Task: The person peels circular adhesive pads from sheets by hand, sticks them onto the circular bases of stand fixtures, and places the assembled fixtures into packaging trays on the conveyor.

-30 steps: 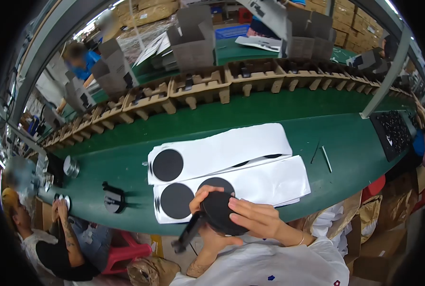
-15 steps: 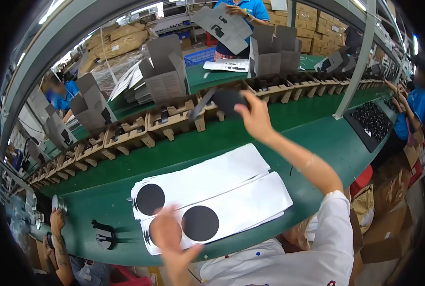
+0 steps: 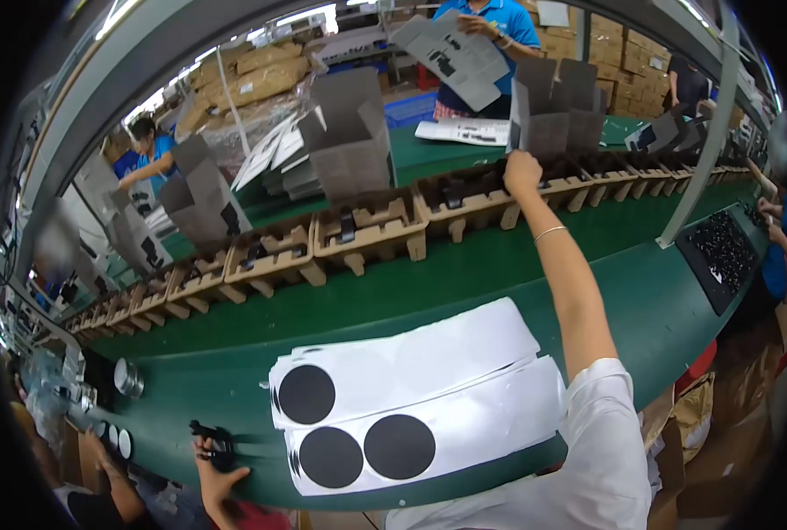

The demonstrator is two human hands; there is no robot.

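Note:
My right hand (image 3: 524,175) reaches across to the line of cardboard trays, at the rim of one brown moulded tray (image 3: 468,216). Its fingers curl closed and dark parts lie beside them; what they grip is hidden. Low on the left, my left hand (image 3: 219,481) is at a black stand-like part (image 3: 217,446) on the green bench, thumb spread away and fingertips beside or touching it. White sheets (image 3: 464,340) with black round discs (image 3: 399,447) lie in two stacks between my arms.
More brown trays (image 3: 270,256) run along the line, some with grey printed boxes (image 3: 349,132) behind. A metal post (image 3: 707,141) and a black mat of small parts (image 3: 720,252) stand right. Co-workers are across the line, at left and right; round metal pieces (image 3: 128,378) sit left.
My right hand has gone from holding a black round part above the trays to a tray's rim. My left hand has left the disc sheets for the black part at left. The view has shifted.

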